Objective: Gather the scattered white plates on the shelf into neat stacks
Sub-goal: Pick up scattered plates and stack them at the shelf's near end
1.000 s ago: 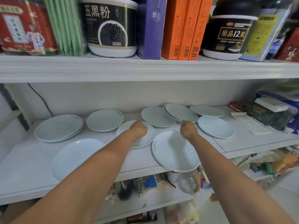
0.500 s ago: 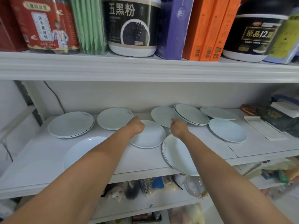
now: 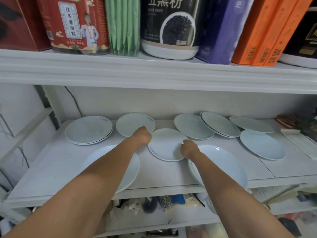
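Note:
Several white plates lie scattered on the white shelf (image 3: 56,162). A small middle plate (image 3: 167,145) sits between my hands. My left hand (image 3: 143,137) curls over its left rim, and my right hand (image 3: 187,148) curls over its right rim; the fingertips are hidden behind the knuckles. A short stack (image 3: 89,130) stands at the back left, with a single plate (image 3: 135,123) beside it. Further right lie a flat plate (image 3: 192,125), a tilted pair (image 3: 220,124) leaning on it, and two single plates (image 3: 251,124) (image 3: 262,145). Two large plates (image 3: 132,169) (image 3: 224,165) lie at the front edge, partly under my forearms.
The upper shelf (image 3: 154,74) hangs low overhead, loaded with tins, a black tub (image 3: 171,26) and orange boxes (image 3: 267,31). Papers and packets (image 3: 298,134) crowd the right end of the plate shelf. A cable (image 3: 73,103) runs down the back wall. Bags fill the shelf below.
My right hand has drawn back from the tilted pair of plates to the right rim of the middle plate. My left hand stays at that plate's left rim. The view has shifted closer.

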